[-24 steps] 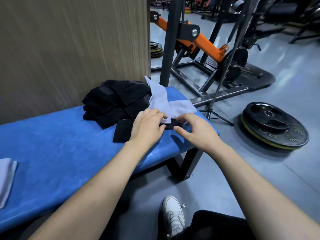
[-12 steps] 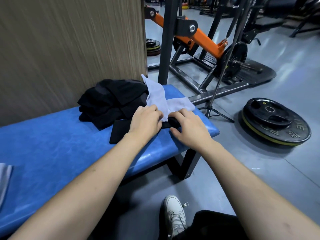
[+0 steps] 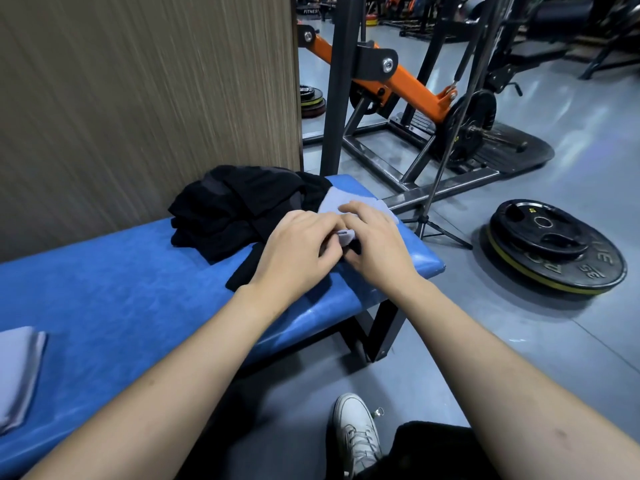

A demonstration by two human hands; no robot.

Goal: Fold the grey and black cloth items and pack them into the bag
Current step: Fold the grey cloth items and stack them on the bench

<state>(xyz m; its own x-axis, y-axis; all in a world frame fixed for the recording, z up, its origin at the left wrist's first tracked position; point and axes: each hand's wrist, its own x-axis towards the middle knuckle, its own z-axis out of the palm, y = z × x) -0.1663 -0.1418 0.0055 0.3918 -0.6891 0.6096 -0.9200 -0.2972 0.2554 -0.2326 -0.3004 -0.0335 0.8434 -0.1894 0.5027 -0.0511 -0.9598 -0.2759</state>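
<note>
At the right end of the blue bench a light grey cloth lies partly over a flat black cloth. My left hand sits on the black cloth, and its curled fingers pinch a folded edge of the grey cloth. My right hand rests on the grey cloth right beside the left, fingers spread over it and thumb near the bench edge. A crumpled pile of black fabric lies behind my hands, against the wall. A folded grey cloth lies at the bench's left end.
A wood-grain wall panel stands right behind the bench. A weight plate lies on the floor to the right, by a thin tripod stand. An orange and black gym machine stands beyond. My white shoe is below.
The grey cloth stood up in a peak before and now lies low under my hands. My right hand slid left to meet my left hand. The camera moved closer.
</note>
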